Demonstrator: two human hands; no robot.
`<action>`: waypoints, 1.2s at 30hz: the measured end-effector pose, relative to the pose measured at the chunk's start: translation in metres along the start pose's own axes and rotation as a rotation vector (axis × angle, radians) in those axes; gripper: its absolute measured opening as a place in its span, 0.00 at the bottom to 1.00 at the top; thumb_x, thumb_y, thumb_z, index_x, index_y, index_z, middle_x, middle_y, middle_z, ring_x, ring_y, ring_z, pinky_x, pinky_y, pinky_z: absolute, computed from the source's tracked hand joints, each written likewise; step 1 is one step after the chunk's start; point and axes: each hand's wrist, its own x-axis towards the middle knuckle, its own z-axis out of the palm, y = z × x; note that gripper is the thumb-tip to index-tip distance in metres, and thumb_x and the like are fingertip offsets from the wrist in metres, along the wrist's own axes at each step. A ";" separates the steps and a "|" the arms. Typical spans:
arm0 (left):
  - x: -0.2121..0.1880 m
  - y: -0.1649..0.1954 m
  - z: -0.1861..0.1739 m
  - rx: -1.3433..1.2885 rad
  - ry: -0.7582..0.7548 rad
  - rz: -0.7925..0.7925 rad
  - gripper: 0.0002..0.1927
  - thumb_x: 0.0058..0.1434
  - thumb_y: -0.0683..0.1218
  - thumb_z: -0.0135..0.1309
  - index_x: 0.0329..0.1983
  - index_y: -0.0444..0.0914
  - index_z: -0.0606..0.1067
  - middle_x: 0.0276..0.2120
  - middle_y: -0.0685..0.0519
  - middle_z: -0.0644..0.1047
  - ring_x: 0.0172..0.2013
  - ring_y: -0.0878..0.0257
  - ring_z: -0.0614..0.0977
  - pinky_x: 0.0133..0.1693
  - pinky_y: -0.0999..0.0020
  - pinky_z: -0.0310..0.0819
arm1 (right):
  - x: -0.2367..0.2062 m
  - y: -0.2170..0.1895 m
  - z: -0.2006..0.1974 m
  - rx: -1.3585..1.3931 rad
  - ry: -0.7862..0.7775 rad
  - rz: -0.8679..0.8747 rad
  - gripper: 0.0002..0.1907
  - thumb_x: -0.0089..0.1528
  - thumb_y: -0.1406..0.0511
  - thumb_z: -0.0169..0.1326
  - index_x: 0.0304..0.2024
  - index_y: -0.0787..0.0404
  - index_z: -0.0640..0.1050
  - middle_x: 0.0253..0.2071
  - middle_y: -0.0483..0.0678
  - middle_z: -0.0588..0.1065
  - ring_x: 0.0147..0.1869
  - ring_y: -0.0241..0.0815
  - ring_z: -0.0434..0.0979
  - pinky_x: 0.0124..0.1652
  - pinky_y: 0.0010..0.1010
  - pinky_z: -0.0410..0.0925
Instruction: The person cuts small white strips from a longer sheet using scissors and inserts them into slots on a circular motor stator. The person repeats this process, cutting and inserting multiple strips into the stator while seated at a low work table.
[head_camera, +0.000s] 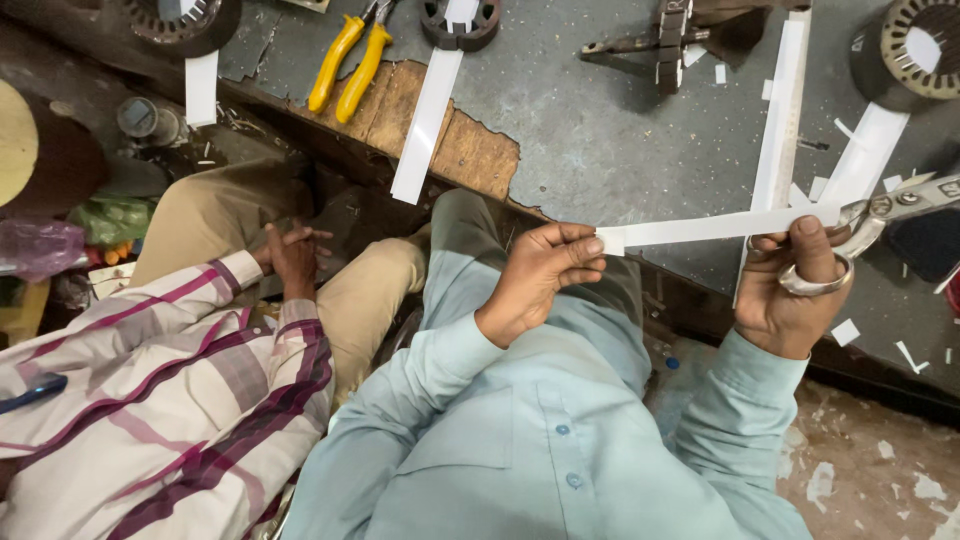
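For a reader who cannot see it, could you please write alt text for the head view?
A person's left hand holds one end of a white strip while the right hand works scissors at its other end, above a grey workbench. Yellow-handled pliers lie on the bench; another person in a striped shirt sits alongside.

white paper strip (715, 227) between left hand (540, 275) and right hand (790, 290) — scissors (890, 210) at its end

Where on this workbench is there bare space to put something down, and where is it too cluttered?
The widest bare patch on the grey bench lies between the slanted white strip by the yellow-handled pliers and the long upright strips. It is crowded at the right, around the scissors in the right hand: paper scraps and a stator core.
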 end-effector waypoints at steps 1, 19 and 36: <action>0.000 0.000 0.000 0.003 -0.002 0.005 0.12 0.65 0.41 0.61 0.48 0.30 0.77 0.38 0.49 0.81 0.37 0.64 0.84 0.40 0.69 0.82 | -0.002 0.000 0.004 -0.019 -0.008 -0.004 0.07 0.73 0.73 0.60 0.52 0.68 0.77 0.40 0.51 0.78 0.41 0.38 0.79 0.44 0.25 0.73; 0.007 -0.006 -0.020 0.139 0.053 0.261 0.08 0.67 0.41 0.61 0.43 0.30 0.79 0.35 0.50 0.82 0.35 0.67 0.82 0.41 0.71 0.80 | -0.114 0.097 -0.097 -0.764 -0.448 0.660 0.12 0.51 0.68 0.62 0.34 0.61 0.73 0.26 0.39 0.72 0.26 0.28 0.69 0.26 0.22 0.65; 0.012 -0.029 -0.025 0.188 0.200 0.151 0.06 0.64 0.40 0.62 0.40 0.31 0.79 0.32 0.50 0.81 0.31 0.67 0.81 0.36 0.72 0.79 | -0.119 0.109 -0.105 -0.839 -0.561 0.540 0.07 0.58 0.68 0.58 0.27 0.61 0.74 0.25 0.40 0.72 0.28 0.28 0.69 0.29 0.23 0.64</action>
